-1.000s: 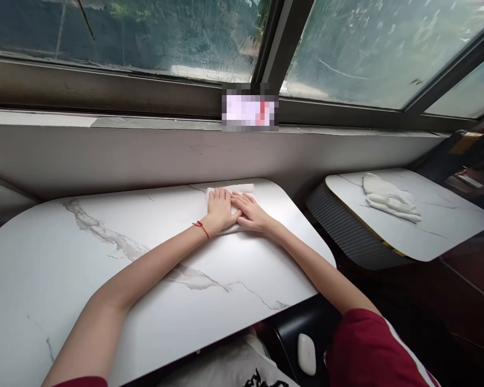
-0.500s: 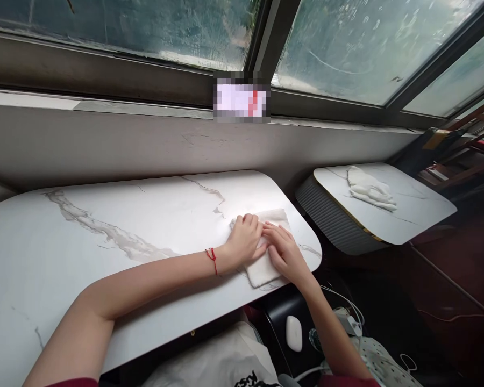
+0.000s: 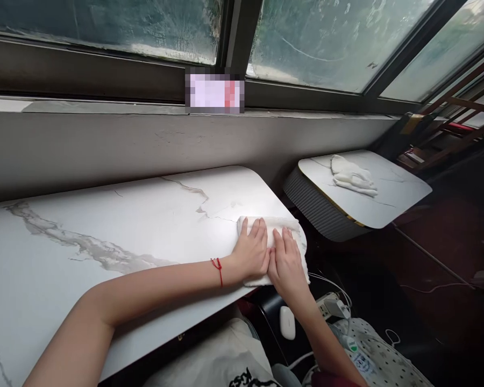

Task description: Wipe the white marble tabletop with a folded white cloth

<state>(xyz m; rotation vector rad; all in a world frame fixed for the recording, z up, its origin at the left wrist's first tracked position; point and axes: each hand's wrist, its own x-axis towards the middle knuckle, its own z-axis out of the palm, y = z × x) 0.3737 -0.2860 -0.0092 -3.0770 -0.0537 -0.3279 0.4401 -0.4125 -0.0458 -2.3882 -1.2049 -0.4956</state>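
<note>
A white cloth point(image 3: 280, 221) lies spread on the right end of the white marble-patterned table point(image 3: 116, 220), reaching its rounded edge. My left hand point(image 3: 253, 248) rests on the cloth's left part, palm down with fingers stretched forward. A red string bracelet point(image 3: 218, 264) circles that wrist. Close beside it, my right hand point(image 3: 285, 259) lies flat on the right part of the cloth, its fingers extended. The thumbs meet or nearly meet in the middle. Both hands press on the cloth from above, and neither grips it. Part of the cloth is hidden under them.
A second marble-topped table point(image 3: 399, 177) stands to the right, bearing what look like white gloves point(image 3: 353, 176). Below the near edge are a small white case point(image 3: 287, 322), white cables and a power strip point(image 3: 328, 305). A windowed wall point(image 3: 116, 142) runs along the back.
The cloth now lies nearer the table's right end and looks wider spread. My hands have gone from bent fingers to flat, stretched ones. The view has shifted a little to the right.
</note>
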